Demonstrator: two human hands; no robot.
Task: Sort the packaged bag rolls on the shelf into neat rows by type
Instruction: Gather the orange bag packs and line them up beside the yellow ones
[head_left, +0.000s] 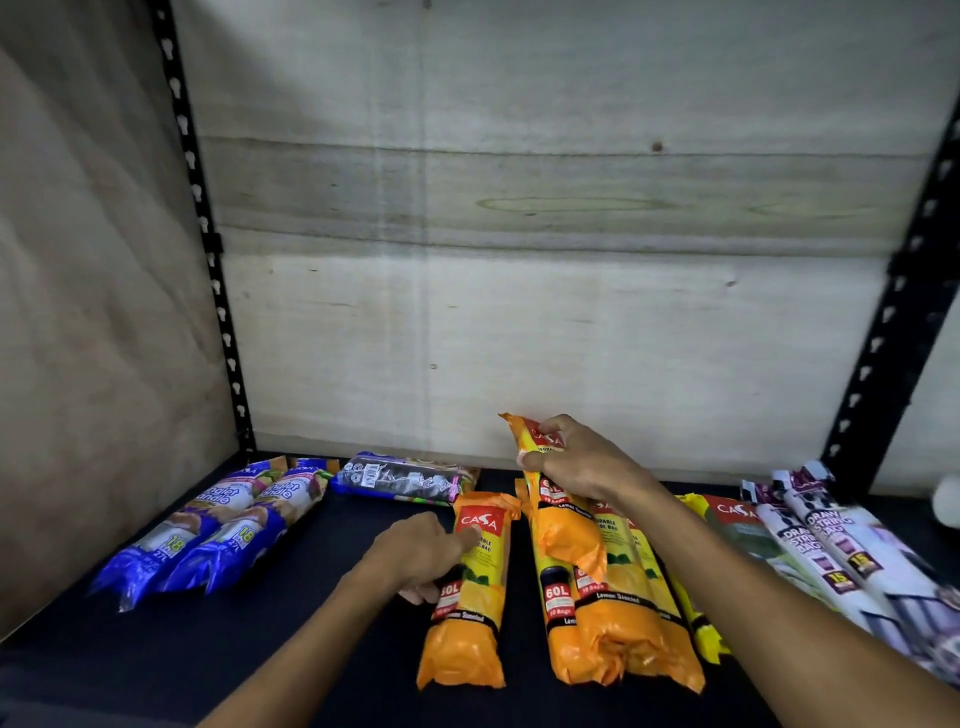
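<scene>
Right hand (582, 462) grips a raised orange roll (558, 512) near its top end, above the orange row (618, 613) at 5 o'clock. Left hand (421, 548) apparently presses a lone orange roll (470, 597), fingers seemingly loose.

orange rolls (618, 613): side by side, centre | blue rolls (208, 535): paired, left | white rolls (841, 551): right
</scene>
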